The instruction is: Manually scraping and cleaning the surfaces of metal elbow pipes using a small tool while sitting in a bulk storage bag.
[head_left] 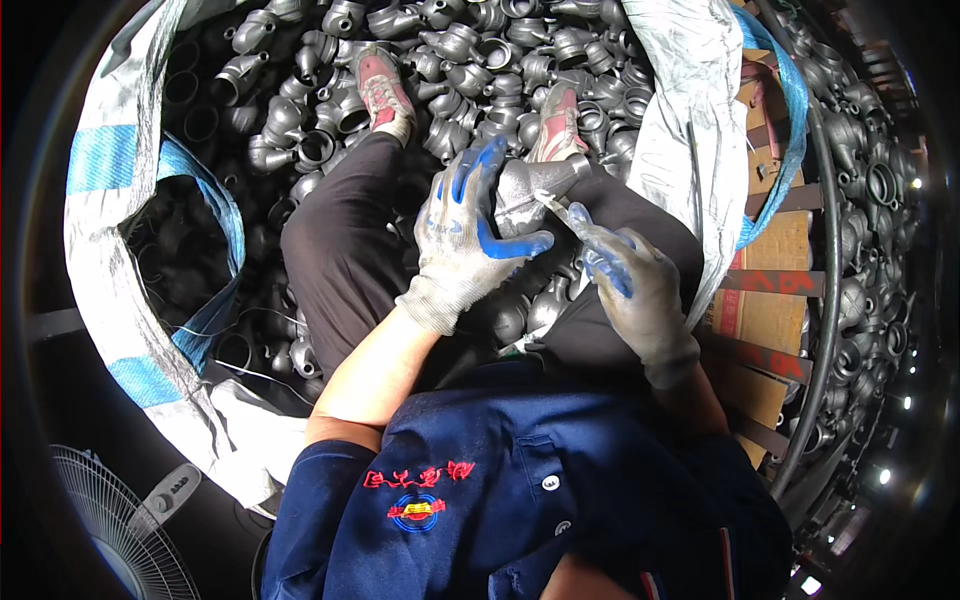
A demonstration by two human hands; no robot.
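My left hand (pixel 462 228), in a pale glove with blue-coated fingers, curves around the left side of a grey metal pipe-shaped casting (pixel 525 192). Its thumb stretches to the right below the casting. Between my legs, the casting lies tilted, its narrower end toward my right knee. In a similar glove, my right hand (pixel 632 290) is closed on a slim, pale hand tool (pixel 558 206). The tool's tip meets the casting's lower right side; its exact kind cannot be made out, and the grip hides its rear part.
Several similar castings (pixel 470 50) are heaped around my shoes inside a large white woven bag (pixel 110 250) with blue straps. Cardboard (pixel 778 250) and metal bars line the right, beside more castings (pixel 853 300). A fan (pixel 115 520) stands at the lower left.
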